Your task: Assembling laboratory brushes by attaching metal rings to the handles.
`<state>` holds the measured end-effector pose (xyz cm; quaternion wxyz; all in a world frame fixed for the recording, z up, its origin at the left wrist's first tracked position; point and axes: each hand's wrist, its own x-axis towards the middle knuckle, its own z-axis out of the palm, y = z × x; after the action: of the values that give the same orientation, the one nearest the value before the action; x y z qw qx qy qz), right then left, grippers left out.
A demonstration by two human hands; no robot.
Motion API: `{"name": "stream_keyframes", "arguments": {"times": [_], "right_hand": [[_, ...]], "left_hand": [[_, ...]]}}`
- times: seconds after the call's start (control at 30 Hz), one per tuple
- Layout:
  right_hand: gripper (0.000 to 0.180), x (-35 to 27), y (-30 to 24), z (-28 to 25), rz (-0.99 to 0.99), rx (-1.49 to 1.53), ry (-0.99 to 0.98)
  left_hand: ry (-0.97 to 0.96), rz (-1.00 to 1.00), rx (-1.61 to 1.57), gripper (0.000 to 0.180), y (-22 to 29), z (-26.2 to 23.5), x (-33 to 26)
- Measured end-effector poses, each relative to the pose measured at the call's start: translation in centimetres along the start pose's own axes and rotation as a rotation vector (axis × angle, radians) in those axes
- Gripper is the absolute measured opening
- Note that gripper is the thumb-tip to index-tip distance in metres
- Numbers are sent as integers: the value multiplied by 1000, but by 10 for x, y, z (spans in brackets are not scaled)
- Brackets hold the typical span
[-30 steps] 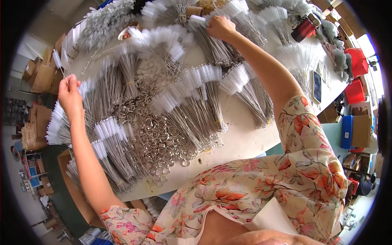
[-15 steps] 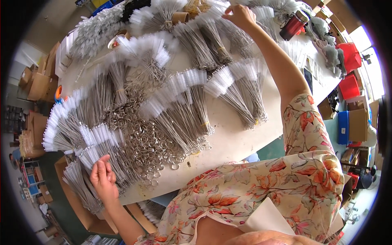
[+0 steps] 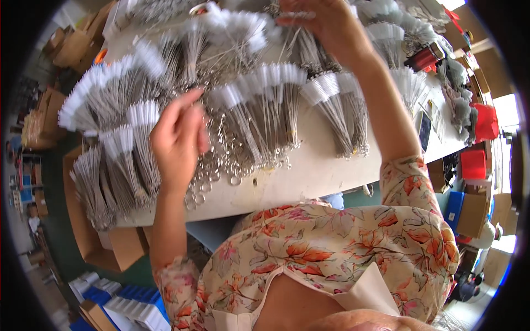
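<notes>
Bundles of white-tipped wire (image 3: 259, 110) are crowding nearly all of your table (image 3: 309, 176); only the bare strip along the near edge is staying passable, with loose metal rings (image 3: 221, 171) blocking its left.

Wire bundles (image 3: 259, 105) across table (image 3: 309, 176), rings (image 3: 221, 165) at near edge
</notes>
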<state>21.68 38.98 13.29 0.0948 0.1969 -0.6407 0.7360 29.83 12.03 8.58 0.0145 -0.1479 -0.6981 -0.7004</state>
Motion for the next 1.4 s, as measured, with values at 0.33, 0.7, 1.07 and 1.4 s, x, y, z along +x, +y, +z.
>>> {"name": "stream_keyframes", "arguments": {"times": [0.33, 0.7, 1.07, 1.4], "right_hand": [[29, -117, 42, 87, 159, -105, 62], [17, -150, 16, 62, 626, -287, -400], [13, -211, 37, 92, 665, -759, -692], [12, -196, 26, 72, 391, -1197, -788]], "left_hand": [[272, 712, 395, 25, -22, 28, -21], [-176, 578, 470, 29, -72, 29, -112], [-259, 253, 256, 24, -85, 26, -144], [-25, 111, 911, 18, -64, -58, -62]]}}
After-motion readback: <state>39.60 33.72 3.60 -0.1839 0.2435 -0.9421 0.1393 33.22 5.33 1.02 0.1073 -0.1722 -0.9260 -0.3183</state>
